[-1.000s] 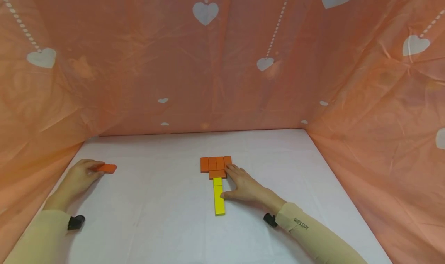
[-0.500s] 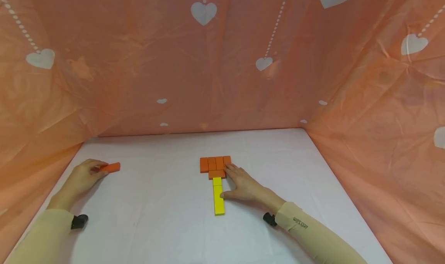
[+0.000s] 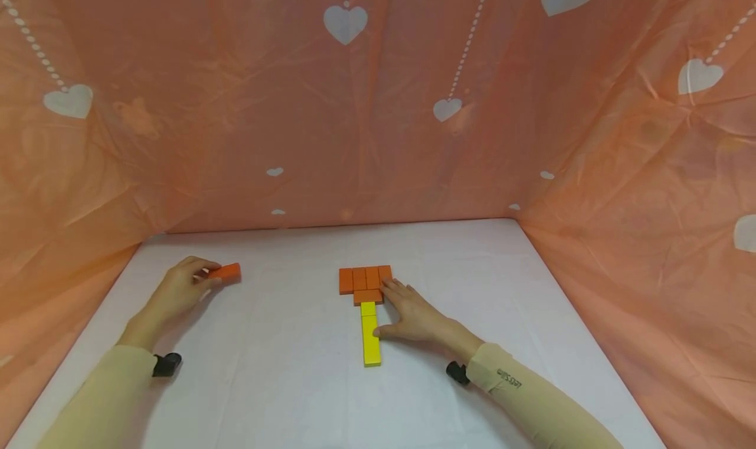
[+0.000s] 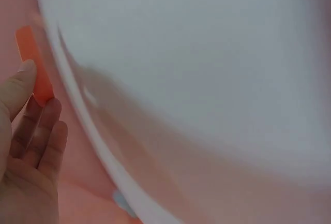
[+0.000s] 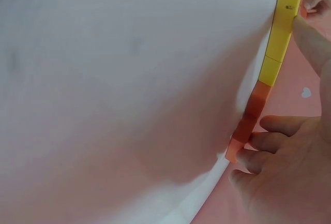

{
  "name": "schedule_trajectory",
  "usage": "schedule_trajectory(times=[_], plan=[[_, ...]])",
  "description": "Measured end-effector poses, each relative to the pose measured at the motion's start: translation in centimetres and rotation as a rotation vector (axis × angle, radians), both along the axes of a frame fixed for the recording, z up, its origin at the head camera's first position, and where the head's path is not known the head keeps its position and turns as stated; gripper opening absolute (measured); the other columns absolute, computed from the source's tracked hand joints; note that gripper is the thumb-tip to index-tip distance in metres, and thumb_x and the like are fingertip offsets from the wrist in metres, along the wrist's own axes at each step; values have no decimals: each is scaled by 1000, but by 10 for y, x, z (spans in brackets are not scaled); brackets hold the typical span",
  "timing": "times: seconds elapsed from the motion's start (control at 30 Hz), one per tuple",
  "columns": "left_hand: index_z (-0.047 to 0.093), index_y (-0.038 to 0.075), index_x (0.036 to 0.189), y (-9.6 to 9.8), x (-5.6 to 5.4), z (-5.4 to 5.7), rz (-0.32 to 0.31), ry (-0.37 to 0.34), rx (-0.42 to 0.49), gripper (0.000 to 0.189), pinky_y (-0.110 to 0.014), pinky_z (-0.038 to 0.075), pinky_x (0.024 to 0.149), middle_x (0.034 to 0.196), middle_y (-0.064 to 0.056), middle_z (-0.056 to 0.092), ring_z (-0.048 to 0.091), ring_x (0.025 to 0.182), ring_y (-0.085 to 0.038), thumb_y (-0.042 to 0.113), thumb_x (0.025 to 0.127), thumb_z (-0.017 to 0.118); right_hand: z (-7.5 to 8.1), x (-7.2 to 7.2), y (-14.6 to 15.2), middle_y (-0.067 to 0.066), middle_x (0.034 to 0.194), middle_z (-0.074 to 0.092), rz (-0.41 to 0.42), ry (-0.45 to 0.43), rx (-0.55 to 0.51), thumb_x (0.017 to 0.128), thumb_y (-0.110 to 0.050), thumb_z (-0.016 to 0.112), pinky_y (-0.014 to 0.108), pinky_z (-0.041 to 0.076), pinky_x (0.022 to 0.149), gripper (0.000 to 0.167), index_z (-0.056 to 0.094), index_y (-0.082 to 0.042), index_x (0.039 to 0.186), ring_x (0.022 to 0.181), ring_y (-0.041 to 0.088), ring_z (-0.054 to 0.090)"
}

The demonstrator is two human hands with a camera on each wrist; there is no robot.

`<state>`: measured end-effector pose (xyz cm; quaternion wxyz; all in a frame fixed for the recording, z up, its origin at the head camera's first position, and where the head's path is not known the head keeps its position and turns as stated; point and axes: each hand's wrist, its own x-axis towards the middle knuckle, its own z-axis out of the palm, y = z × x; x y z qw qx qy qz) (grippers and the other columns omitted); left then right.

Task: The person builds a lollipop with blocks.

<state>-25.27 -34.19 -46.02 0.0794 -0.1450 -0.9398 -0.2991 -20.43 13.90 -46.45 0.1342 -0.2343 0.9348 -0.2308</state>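
Observation:
My left hand pinches an orange rectangular block between thumb and fingers, over the left part of the table. The left wrist view shows the thumb on one side of that orange block. Near the middle, several orange blocks lie side by side, with another orange block crosswise below them. A short yellow block and a long yellow block continue downward in line. My right hand rests with spread fingers at their right side, its fingertips by the orange blocks and thumb against the long yellow one.
A white cloth covers the table. Pink-orange sheeting with pale hearts rises behind and on both sides. Dark wrist cameras sit at the left cuff and the right cuff.
My left hand has moved right and slightly farther away, carrying the pinched orange block toward the arranged blocks. My right hand and the arranged blocks have stayed in place.

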Motion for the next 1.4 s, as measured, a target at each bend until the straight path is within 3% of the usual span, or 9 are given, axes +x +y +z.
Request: schedule_trajectory(times=[0.37,0.5,0.77,1.07,1.4], plan=[[67,-5,124,81,-19,12,-140,13,41,28,-54,54,87,120,-22,64,63,104,-39,4,97,71,2,1,0,17,170,23,3,-2,-3,90,-49,79,52,16,128,96,36,1,159,158,36,19],[68,-3,125,109,-27,14,-179,6,40,28,-56,54,93,124,-20,66,63,108,-39,5,99,70,2,1,0,17,170,23,6,4,1,90,-49,79,52,16,128,96,36,1,160,158,35,19],[69,3,126,159,-38,18,-199,-34,42,29,-52,55,95,124,-15,65,62,110,-35,14,99,72,-2,0,0,16,171,23,2,10,9,90,-50,79,52,17,128,97,35,0,160,158,35,20],[68,5,127,198,-47,17,-228,-100,44,31,-49,55,97,124,-12,66,62,111,-32,19,100,72,-2,-1,0,16,171,24,-3,6,14,89,-50,79,52,18,128,97,35,-1,160,158,35,21],[68,2,128,224,-64,10,-275,-164,80,32,-45,56,94,123,-14,66,64,108,-30,19,101,71,-1,-1,0,15,171,22,-6,-6,27,90,-52,78,51,17,128,97,34,-2,161,158,34,20]])
